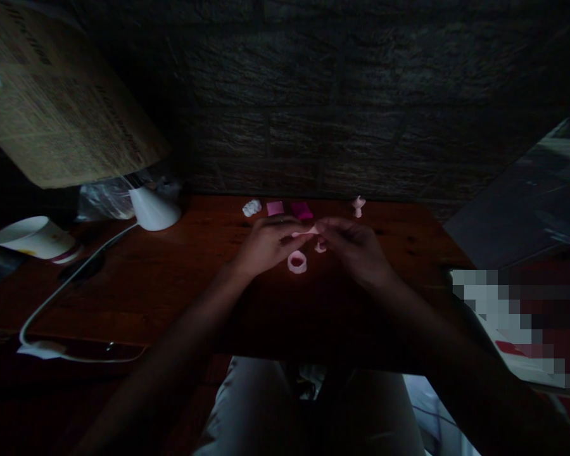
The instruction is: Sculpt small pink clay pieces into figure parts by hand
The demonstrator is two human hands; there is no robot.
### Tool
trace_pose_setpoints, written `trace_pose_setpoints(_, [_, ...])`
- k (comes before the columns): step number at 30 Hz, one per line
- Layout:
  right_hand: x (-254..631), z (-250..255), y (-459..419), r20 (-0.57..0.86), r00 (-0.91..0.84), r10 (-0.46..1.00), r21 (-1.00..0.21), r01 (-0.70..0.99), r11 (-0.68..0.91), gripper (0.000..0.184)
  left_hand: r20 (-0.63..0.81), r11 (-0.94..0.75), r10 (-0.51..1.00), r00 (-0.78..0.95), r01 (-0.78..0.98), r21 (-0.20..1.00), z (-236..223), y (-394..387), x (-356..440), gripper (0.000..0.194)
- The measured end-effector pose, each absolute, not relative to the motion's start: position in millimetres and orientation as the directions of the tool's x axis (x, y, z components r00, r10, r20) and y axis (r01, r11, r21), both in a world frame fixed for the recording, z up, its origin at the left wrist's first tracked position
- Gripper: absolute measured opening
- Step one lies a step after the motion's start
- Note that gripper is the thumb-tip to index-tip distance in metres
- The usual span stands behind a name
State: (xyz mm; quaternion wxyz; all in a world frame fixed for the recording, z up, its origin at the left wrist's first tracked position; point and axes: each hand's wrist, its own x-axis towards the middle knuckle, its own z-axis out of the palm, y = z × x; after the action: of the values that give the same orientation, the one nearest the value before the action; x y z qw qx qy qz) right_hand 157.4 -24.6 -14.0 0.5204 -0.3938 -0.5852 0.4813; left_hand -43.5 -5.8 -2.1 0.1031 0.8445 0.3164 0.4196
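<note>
My left hand (267,244) and my right hand (360,248) meet over the middle of the dark wooden table. Between their fingertips stretches a thin, pale pink strip (304,232); its material cannot be made out. Both hands are closed in a pinch on it, one at each end. Just below the left fingers, a pale pink ring (297,262) rests on the wood. Under the right fingers a small pink piece (320,247) shows, partly hidden. Behind the hands lie a light pink square (275,208), a magenta square (301,210) and a white lumpy piece (252,208).
A small pink figure (358,206) stands at the table's back right. To the left are a lamp with a newsprint shade (76,107), its white base (154,209), a cord (76,278) and a paper cup (38,238). A dark brick wall (304,114) rises behind.
</note>
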Motion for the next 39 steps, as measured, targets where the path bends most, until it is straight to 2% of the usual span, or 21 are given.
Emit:
trace_pose_setpoints(4, [160, -11, -23, 0.229, -0.082, 0.970, -0.963, -0.166, 0.214, 0.028, 0.649, -0.773, 0.622, 0.437, 0.474, 0.421, -1, -5, -47, 0.014])
trace_pose_setpoints(6, [159, -10, -24, 0.251, -0.063, 0.966, -0.956, -0.171, 0.238, 0.026, 0.672, -0.785, 0.607, 0.425, 0.454, 0.422, -2, -4, -50, 0.015])
trace_pose_setpoints(10, [157, -11, -27, 0.365, -0.114, 0.924, -0.926, 0.054, 0.373, 0.029, 0.692, -0.807, 0.581, 0.429, 0.416, 0.420, -6, -1, -49, 0.014])
trace_pose_setpoints(15, [160, -13, -29, 0.502, -0.265, 0.823, -0.741, 0.359, 0.567, 0.028, 0.725, -0.864, 0.494, 0.480, 0.360, 0.351, -10, 1, -46, 0.012])
trace_pose_setpoints(19, [163, -10, -31, 0.545, -0.333, 0.769, -0.625, 0.450, 0.638, 0.028, 0.725, -0.856, 0.510, 0.464, 0.359, 0.372, -10, 0, -46, 0.011])
trace_pose_setpoints(23, [161, -3, -36, 0.534, -0.300, 0.791, -0.643, 0.464, 0.610, 0.019, 0.705, -0.841, 0.537, 0.462, 0.355, 0.408, -8, -4, -44, 0.012])
trace_pose_setpoints(25, [162, 1, -36, 0.514, -0.207, 0.832, -0.741, 0.382, 0.553, 0.017, 0.724, -0.847, 0.529, 0.442, 0.328, 0.419, -6, -6, -43, 0.013])
trace_pose_setpoints(28, [173, 6, -27, 0.441, 0.064, 0.895, -0.898, 0.050, 0.438, 0.018, 0.773, -0.824, 0.558, 0.303, 0.318, 0.469, -3, -4, -44, 0.016])
trace_pose_setpoints(30, [188, 8, -16, 0.328, 0.192, 0.925, -0.903, -0.225, 0.367, 0.014, 0.769, -0.761, 0.622, 0.146, 0.343, 0.551, -3, 3, -48, 0.020])
trace_pose_setpoints(32, [204, 10, -6, 0.235, 0.178, 0.955, -0.865, -0.411, 0.289, 0.013, 0.717, -0.661, 0.697, -0.026, 0.363, 0.656, -5, 13, -56, 0.020])
trace_pose_setpoints(33, [210, 11, -3, 0.210, 0.149, 0.966, -0.856, -0.450, 0.255, 0.014, 0.682, -0.611, 0.724, -0.105, 0.361, 0.704, -7, 18, -61, 0.019])
trace_pose_setpoints(35, [215, 11, -1, 0.227, 0.111, 0.968, -0.868, -0.427, 0.253, 0.014, 0.599, -0.520, 0.779, -0.188, 0.341, 0.783, -11, 28, -71, 0.019])
trace_pose_setpoints(37, [209, 11, -5, 0.227, 0.062, 0.972, -0.889, -0.395, 0.233, 0.021, 0.499, -0.428, 0.858, -0.125, 0.363, 0.828, -16, 34, -80, 0.021])
trace_pose_setpoints(39, [196, 10, -13, 0.199, 0.003, 0.980, -0.916, -0.355, 0.187, 0.026, 0.436, -0.382, 0.900, -0.010, 0.464, 0.800, -18, 34, -85, 0.018])
